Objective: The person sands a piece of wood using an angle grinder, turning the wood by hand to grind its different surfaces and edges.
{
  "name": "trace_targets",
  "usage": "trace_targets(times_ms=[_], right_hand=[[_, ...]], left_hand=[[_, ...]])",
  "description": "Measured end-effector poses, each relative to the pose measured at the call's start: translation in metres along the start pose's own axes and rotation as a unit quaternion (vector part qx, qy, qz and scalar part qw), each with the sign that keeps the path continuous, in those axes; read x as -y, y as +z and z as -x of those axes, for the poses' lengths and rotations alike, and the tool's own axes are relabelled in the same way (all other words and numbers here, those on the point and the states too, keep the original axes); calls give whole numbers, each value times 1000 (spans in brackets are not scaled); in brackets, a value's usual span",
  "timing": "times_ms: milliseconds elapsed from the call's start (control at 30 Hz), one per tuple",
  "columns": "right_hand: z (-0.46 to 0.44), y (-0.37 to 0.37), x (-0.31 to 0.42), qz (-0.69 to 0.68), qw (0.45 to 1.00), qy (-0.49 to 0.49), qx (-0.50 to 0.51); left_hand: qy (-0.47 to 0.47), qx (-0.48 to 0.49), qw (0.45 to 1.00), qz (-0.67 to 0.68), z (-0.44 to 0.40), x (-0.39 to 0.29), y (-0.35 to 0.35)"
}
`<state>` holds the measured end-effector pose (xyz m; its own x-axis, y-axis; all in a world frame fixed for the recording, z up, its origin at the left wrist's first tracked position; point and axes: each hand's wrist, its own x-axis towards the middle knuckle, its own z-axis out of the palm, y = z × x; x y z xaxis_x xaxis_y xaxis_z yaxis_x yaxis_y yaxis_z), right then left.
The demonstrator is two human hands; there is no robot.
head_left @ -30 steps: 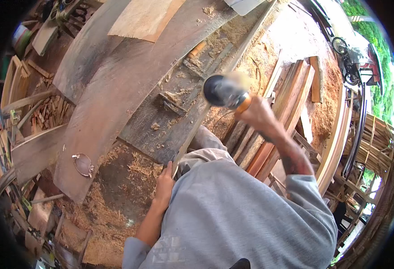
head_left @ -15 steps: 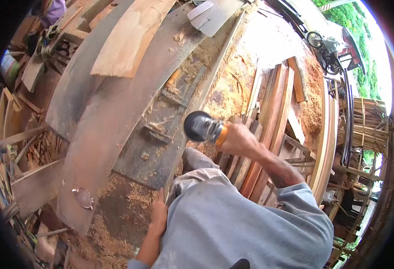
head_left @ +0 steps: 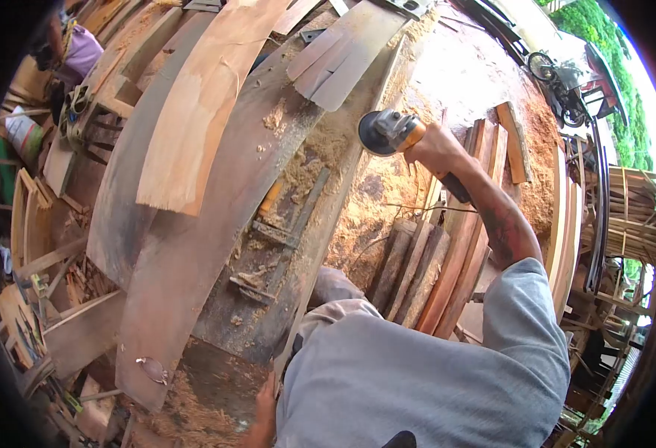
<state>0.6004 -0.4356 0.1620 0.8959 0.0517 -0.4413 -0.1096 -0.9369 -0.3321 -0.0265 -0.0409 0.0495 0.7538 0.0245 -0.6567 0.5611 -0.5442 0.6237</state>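
Observation:
My right hand (head_left: 436, 148) is wrapped round an angle grinder (head_left: 397, 128), held up over the bench's right edge. The grinder has a grey head, an orange-yellow body and a round black disc (head_left: 373, 134) facing left. My left hand (head_left: 266, 407) is low by the near end of the bench (head_left: 291, 317), partly blurred, with fingers stretched along its edge and nothing seen in them. On the bench between my hands lies a metal bar clamp (head_left: 298, 213) with an orange handle (head_left: 271, 197), among shavings. Left of it is a long wide board (head_left: 186, 276).
A pale plank (head_left: 194, 127) lies across the wide board, and a split grey board (head_left: 343, 56) is at the far end. Reddish beams (head_left: 458, 246) lean right of my knee. Scrap wood is piled left; a motorcycle (head_left: 563, 82) stands far right.
My right hand has carried the grinder away from me, up and to the right, arm further extended. My left hand has dropped lower in view. The camera view has shifted slightly.

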Motion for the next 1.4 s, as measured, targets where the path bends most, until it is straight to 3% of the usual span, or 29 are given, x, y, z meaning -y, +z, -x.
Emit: trace_targets(times_ms=[467, 567, 667, 800, 867, 933, 1033, 1233, 1267, 1333, 1400], right_hand=[[-119, -58, -42, -9, 999, 16, -36], [-72, -69, -4, -23, 999, 7, 40], [-74, -56, -10, -22, 998, -45, 34], [-86, -57, -13, -10, 998, 22, 51], [-83, -47, -18, -12, 999, -28, 13], [-79, -41, -25, 75, 987, -130, 49], [-72, -32, -15, -48, 976, -210, 29], [-48, -14, -16, 83, 979, -168, 85], [-30, -3, -11, -63, 991, -101, 65], [5, 7, 8, 82, 991, -80, 70], [51, 18, 29, -50, 987, -122, 86]], left_hand=[[-88, 6, 996, 33, -8, -10, 4], [-101, 5, 994, 35, -10, -12, 3], [-113, 2, 993, 40, -10, -12, 2], [-120, 5, 992, 44, -6, -8, 3], [-121, 5, 991, 50, -3, -7, 3], [-121, -9, 991, 58, 0, -4, 3], [-100, -22, 993, 65, 8, 4, 3], [-59, -31, 992, 107, 11, 34, 25], [-53, -31, 992, 113, 12, 40, 27], [-41, -37, 990, 127, 11, 54, 33], [-18, -46, 991, 127, 8, 66, 36]])
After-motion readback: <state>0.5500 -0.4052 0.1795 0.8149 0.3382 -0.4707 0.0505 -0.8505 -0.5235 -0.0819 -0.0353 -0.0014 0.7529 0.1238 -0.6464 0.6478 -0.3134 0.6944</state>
